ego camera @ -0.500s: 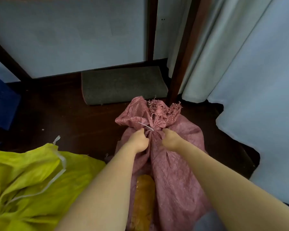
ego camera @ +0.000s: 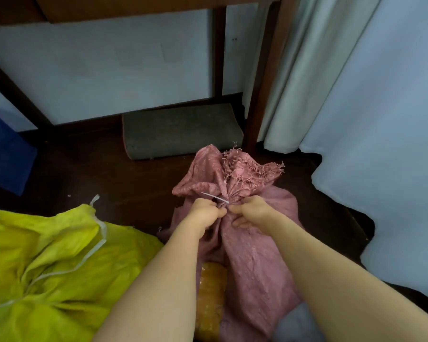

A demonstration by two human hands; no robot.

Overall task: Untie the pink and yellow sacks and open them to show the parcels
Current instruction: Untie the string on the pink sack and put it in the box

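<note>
Both hands — left hand [ego camera: 205,211], right hand [ego camera: 251,211] — were pinched on the crinkly pink woven-plastic sack's [ego camera: 252,257] bunched neck; soft, light — best gripped beside its thin white tie [ego camera: 214,197].

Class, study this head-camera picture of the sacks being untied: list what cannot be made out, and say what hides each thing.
1. Knot at the pink sack neck: covered by the left hand and right hand; only a white tie end shows.
2. Parcels inside: hidden by the sack cloth.
3. Yellow sack: cut off by the left and bottom edges.
4. Orange thing between the forearms: blurred, unidentifiable.
</note>
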